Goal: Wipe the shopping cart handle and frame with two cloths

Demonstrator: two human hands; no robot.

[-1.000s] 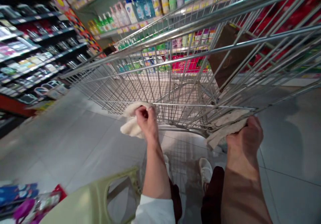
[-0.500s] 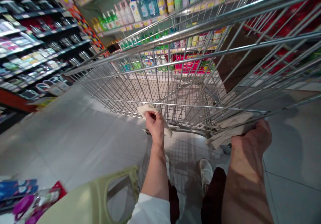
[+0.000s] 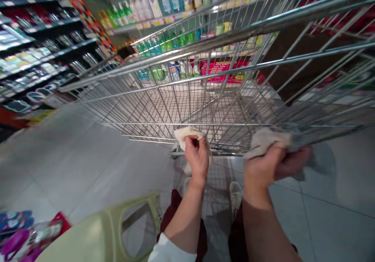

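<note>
Cream cloth [image 3: 187, 133] bunched in our left hand [image 3: 197, 156], second cloth [image 3: 266, 141] in our right hand [image 3: 262, 166] — fingers closed on both, shopping cart rail [image 3: 228, 124] running crosswise just above.

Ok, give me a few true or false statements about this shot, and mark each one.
The left hand holds a cream cloth. True.
The right hand holds a metal bottle. False: it holds a beige cloth at the near rail of the shopping cart.
Bottles stand on a shelf beyond the cart. True.
The floor is wooden planks. False: it is pale tiles.
</note>
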